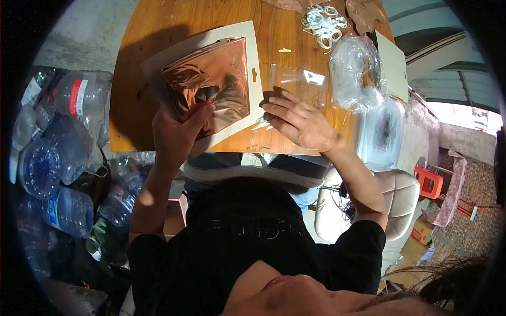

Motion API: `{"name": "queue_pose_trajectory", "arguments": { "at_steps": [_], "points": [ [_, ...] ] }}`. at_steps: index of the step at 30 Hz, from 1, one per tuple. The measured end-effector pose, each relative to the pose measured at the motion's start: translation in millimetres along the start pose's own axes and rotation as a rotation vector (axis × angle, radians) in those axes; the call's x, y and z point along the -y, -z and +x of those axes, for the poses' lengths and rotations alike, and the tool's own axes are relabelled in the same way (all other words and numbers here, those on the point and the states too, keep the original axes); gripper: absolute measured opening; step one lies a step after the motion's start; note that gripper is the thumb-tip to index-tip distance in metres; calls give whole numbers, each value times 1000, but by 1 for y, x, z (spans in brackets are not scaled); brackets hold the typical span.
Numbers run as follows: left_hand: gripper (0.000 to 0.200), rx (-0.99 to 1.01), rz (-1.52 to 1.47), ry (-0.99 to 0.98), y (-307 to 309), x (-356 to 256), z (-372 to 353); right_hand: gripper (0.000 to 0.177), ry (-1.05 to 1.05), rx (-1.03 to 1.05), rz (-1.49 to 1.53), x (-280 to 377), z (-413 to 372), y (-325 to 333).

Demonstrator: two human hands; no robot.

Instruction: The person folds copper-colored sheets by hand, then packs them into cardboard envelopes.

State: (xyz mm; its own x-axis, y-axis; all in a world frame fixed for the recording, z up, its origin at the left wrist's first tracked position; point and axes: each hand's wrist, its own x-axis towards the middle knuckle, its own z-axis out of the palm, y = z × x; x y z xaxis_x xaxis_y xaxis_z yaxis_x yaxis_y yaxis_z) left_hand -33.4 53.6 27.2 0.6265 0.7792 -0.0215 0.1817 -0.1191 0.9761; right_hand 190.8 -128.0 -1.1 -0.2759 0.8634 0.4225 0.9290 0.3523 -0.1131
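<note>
My left hand (182, 129) grips a cream backing card (255, 55) with a hanging slot near its right edge. Folded copper-coloured foil (226, 79) lies over this card, and my left thumb presses on the foil's lower part. My right hand (298, 121) rests low over the table, palm down, its fingers stretched toward the card. Under and beyond those fingers lies a clear plastic sleeve (298, 79); my fingertips overlap its left side. A small yellowish piece (284, 50) sits just above the sleeve.
The wooden table (211, 13) carries a heap of white rings (326, 23), a bundle of clear plastic bags (356, 71) and another card (391, 66) at its right. Large plastic bottles (68, 158) crowd the floor at left. A cream padded chair (395, 203) stands at right.
</note>
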Motion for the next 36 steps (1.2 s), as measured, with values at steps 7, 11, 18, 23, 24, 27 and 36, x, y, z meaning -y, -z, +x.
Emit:
{"name": "queue_pose_trajectory", "arguments": {
  "at_steps": [7, 11, 18, 23, 24, 27, 36],
  "points": [
    [35, -61, 29, 213, 15, -13, 19, 18, -12, 58, 41, -9, 7, 4],
    [48, -52, -280, 92, 15, 1, 23, 20, -38, 14, 133, -9, 18, 4],
    [28, -65, -9, -1, 20, 0, 25, 17, -78, 48, 218, -13, 18, 6],
    [19, 156, 78, 219, 30, -5, 26, 22, 32, 93, 215, -13, 37, 6],
    [19, 249, 163, 335, 35, -5, 27, 23, 52, 88, 234, -11, 44, 6],
    [20, 291, 12, 346, 37, 4, 31, 22, 130, 82, 244, -11, 59, -2],
    [27, 309, -23, 388, 44, 7, 36, 10, 108, 63, -47, -15, 81, -6]
  ]
}}
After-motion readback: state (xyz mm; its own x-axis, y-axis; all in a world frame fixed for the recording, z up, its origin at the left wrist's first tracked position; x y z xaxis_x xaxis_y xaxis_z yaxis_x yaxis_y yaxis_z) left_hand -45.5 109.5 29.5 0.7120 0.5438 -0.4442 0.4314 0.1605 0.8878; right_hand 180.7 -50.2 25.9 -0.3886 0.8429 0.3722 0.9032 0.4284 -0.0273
